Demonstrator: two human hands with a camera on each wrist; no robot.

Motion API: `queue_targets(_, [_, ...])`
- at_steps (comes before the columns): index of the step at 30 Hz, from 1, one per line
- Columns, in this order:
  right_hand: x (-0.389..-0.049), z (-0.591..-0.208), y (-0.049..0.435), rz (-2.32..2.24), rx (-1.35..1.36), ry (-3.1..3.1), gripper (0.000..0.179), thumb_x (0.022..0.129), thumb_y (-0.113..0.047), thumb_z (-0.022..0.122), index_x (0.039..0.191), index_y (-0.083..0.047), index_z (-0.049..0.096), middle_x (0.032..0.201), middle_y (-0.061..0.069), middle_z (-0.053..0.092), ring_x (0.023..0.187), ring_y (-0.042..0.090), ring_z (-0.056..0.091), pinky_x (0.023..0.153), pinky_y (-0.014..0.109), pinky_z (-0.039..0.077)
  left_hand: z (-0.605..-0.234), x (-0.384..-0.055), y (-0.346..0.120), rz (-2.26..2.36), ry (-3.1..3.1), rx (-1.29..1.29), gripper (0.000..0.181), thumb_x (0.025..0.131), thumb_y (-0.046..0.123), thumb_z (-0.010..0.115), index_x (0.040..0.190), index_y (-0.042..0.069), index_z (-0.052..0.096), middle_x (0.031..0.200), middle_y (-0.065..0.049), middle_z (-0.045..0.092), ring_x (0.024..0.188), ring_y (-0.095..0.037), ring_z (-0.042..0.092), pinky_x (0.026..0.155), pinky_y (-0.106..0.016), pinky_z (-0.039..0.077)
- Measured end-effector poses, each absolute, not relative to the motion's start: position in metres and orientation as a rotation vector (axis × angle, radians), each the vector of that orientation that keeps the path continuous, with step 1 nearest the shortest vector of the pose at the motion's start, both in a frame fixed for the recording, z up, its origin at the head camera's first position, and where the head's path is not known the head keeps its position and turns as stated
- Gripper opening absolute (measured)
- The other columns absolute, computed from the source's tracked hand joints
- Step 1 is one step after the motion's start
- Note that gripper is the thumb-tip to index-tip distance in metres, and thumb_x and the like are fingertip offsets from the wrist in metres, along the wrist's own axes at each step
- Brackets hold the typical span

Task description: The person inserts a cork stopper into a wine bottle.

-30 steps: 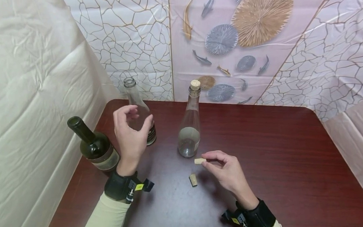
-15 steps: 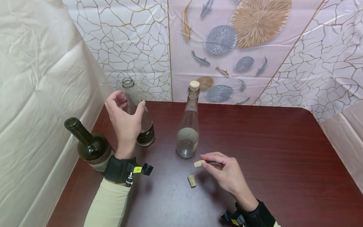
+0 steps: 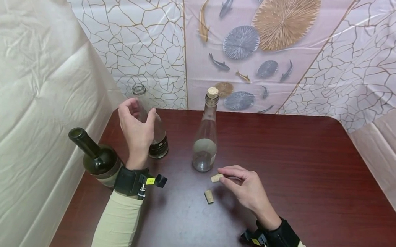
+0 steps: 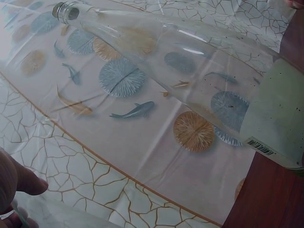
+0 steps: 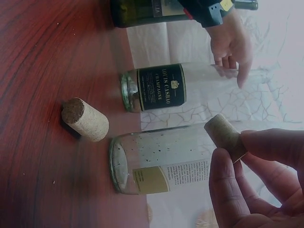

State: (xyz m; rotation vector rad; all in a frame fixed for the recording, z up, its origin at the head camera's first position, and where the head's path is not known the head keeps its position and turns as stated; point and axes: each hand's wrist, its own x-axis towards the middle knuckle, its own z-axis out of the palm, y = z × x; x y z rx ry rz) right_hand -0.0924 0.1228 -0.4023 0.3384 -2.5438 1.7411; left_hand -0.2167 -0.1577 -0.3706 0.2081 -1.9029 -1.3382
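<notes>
My left hand [image 3: 137,132] is curled around the upper part of a clear champagne bottle [image 3: 158,145] with a black label and an uncorked mouth. Its fingers lie left of the glass and its thumb right. Between thumb and fingers, my right hand [image 3: 249,190] pinches a pale cork [image 5: 224,136] above the table. Another cork [image 3: 209,196] lies on the wood to the left of that hand. Just beyond it stands a clear bottle [image 3: 204,150] with a pale label and a cork in its mouth. In the left wrist view only part of the left hand [image 4: 16,185] shows.
An uncorked dark green wine bottle [image 3: 98,159] stands at the table's left side, partly behind the left wrist. The dark red table [image 3: 290,163] meets a patterned backdrop [image 3: 150,38] at its far edge. A pale cloth [image 3: 38,111] hangs along the left.
My left hand has moved back and left to the black-labelled bottle, and its fingers have closed in around it. The right hand has tilted the cork slightly and otherwise barely moved.
</notes>
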Motion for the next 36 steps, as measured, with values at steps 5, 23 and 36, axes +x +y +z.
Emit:
queue_targets(5, [-0.092, -0.402, 0.123, 1.752, 0.343, -2.54, 0.021, 0.084, -0.001, 0.072, 0.105, 0.0, 0.074, 0.107, 0.016, 0.071, 0.098, 0.026, 0.069, 0.082, 0.037, 0.057, -0.37, -0.214, -0.158, -1.287, -1.954, 0.21, 0.048, 0.082, 0.02, 0.075, 0.12, 0.002, 0.052, 0.114, -0.013, 0.052, 0.104, -0.019, 0.051, 0.092, -0.029, 0.046])
queue_targets(23, [-0.093, -0.404, 0.121, 1.746, 0.336, -2.551, 0.022, 0.085, -0.001, 0.071, 0.106, 0.0, 0.074, 0.107, 0.015, 0.071, 0.099, 0.026, 0.069, 0.082, 0.039, 0.057, -0.371, -0.203, -0.156, -1.253, -1.99, 0.167, 0.046, 0.082, 0.02, 0.074, 0.119, 0.001, 0.053, 0.111, -0.015, 0.054, 0.104, -0.021, 0.052, 0.091, -0.033, 0.046])
queue_targets(36, [-0.093, -0.403, 0.12, 1.746, 0.33, -2.548, 0.021, 0.085, -0.001, 0.072, 0.106, 0.0, 0.075, 0.108, 0.015, 0.071, 0.098, 0.025, 0.069, 0.082, 0.039, 0.057, -0.373, -0.19, -0.15, -1.237, -1.979, 0.127, 0.047, 0.081, 0.021, 0.075, 0.117, 0.0, 0.054, 0.109, -0.016, 0.054, 0.099, -0.024, 0.053, 0.088, -0.035, 0.045])
